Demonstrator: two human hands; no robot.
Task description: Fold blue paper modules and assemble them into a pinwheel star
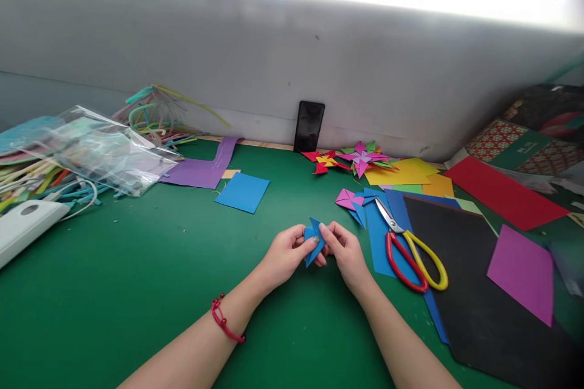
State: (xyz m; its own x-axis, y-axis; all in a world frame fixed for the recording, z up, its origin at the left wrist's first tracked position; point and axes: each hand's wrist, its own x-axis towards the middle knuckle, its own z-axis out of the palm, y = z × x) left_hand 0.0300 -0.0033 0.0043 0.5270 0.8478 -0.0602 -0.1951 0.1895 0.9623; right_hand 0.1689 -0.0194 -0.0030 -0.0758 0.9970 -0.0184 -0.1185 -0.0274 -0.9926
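Note:
Between both hands, above the green tabletop (182, 292), is a small piece of folded blue paper (314, 242) with pointed corners. My left hand (287, 252) pinches its left side, thumb on the front. On its right edge my right hand (344, 249) presses with the thumb, its other fingers curled behind. A flat blue paper square (243, 192) lies to the left beyond my hands. Just past my right hand sit a pink folded paper piece (348, 199) and blue folded pieces (359, 214). Scissors (401, 240) with one red and one yellow handle rest on blue sheets.
A phone (309, 126) leans against the wall near folded paper stars (361, 158). Rightward lie a black board (460, 267), a purple sheet (522, 273) and a red sheet (506, 191). On the left are a clear plastic bag (114, 152), pipe cleaners (155, 115) and a white device (30, 228).

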